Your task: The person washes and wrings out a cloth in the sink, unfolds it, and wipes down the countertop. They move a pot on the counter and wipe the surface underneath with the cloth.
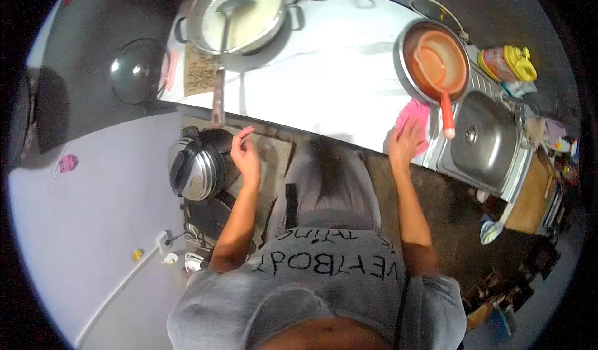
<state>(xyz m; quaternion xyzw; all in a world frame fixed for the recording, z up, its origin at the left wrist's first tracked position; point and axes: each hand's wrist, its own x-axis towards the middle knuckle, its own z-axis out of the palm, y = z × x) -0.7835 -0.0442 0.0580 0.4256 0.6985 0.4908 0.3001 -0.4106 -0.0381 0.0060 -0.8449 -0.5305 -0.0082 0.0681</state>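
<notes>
My right hand [406, 141] lies spread on a pink cloth [414, 118] at the right end of the white counter [317, 57], beside the sink. Nothing is in my left hand [245, 152], which hangs in the air just off the counter's front edge with its fingers apart. Near it, the handle of a ladle [218, 94] sticks out over the edge. The ladle's head rests in a large metal pan [202, 14] of pale liquid at the back left. An orange dipper [446, 110] sits in a metal bowl [405, 70] behind the cloth.
A steel sink [486, 141] is on the right, with a yellow bottle [507, 63] behind it. A pressure cooker [198, 168] stands below the counter at left. A glass lid [134, 70] is at far left, and a wooden board [529, 194] at far right.
</notes>
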